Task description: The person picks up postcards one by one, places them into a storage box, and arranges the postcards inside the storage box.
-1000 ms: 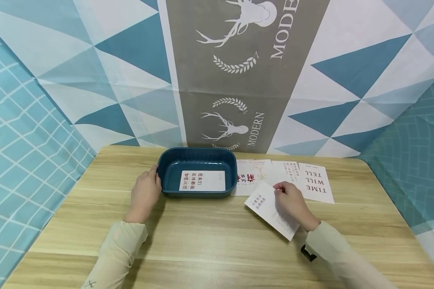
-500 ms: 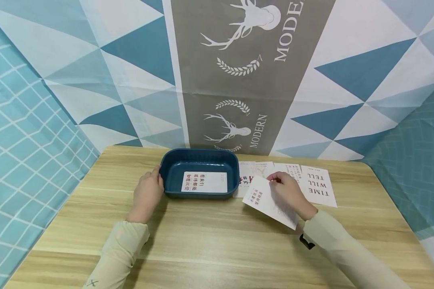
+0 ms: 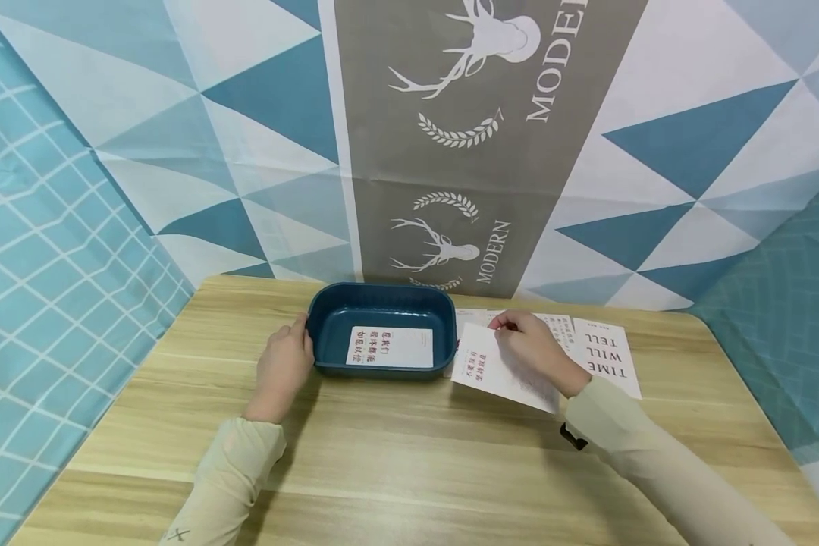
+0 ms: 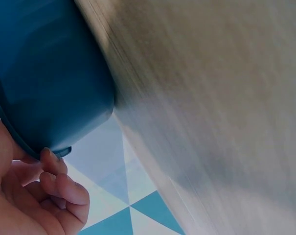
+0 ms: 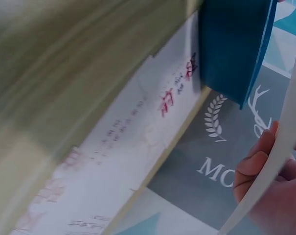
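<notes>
Head view, and here's the white printed card [image 3: 494, 375], up in the air, pinched at its far edge between the thumb and fingers of the right hand [image 3: 535, 349]! Its dark reddish Chinese characters sit to the left of that pinch, and the sheet slopes back from the fingertips towards the person. Over to the right wrist view: the card shows almost edge-on, digits on both sides of it, raised off the tabletop.

Beneath and beyond the grip, a row of printed cards [image 5: 123, 129] lies flat, red and grey lettering on white. Just right of the grip, the row's end piece, the "TIME WILL TELL" card [image 3: 606, 356], lies face up.

Left of the grip, close by, comes the dark blue tray [image 3: 382, 371], with another lettered card [image 3: 409, 347] flat on its floor, near the front wall. And on the tray's far end from the pinch, the left hand [image 3: 284, 364]; the left wrist view has thumb and fingertip clamped on the rim.

Under it all, the wood-grain table [image 3: 409, 455]; behind, beyond both hands, the deer-print backdrop [image 3: 416, 163] with its "MODERN" lettering. A black band [image 3: 573, 437] shows under the right sleeve [image 3: 621, 425].
</notes>
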The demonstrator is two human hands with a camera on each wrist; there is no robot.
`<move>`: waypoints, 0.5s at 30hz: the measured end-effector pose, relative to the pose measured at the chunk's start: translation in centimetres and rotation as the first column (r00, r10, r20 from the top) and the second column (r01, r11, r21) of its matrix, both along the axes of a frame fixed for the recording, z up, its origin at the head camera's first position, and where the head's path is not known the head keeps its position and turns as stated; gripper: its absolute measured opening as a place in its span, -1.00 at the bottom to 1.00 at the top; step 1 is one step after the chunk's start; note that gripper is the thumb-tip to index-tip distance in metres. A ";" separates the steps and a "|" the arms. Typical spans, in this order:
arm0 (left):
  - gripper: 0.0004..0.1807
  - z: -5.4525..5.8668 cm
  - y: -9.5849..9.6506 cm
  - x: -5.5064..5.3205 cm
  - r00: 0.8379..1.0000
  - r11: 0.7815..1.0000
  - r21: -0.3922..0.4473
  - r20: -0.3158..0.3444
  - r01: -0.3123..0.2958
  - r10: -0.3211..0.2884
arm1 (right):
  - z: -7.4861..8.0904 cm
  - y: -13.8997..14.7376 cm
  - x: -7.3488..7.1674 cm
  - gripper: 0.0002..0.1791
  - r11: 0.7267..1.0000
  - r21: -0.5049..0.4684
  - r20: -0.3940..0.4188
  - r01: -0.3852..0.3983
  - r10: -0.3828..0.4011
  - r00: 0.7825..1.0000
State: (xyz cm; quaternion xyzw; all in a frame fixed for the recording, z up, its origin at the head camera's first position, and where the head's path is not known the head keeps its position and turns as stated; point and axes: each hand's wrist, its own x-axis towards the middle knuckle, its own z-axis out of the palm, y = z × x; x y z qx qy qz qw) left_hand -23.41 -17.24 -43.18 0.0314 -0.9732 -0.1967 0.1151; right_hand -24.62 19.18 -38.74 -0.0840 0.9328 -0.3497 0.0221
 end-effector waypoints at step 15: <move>-0.55 -0.1 0.1 -0.1 1.000 1.000 0.005 0.008 -0.005 0.005 | 1.9 -3.3 -1.9 -0.78 0.994 -0.019 -0.039 -0.111 0.110 0.993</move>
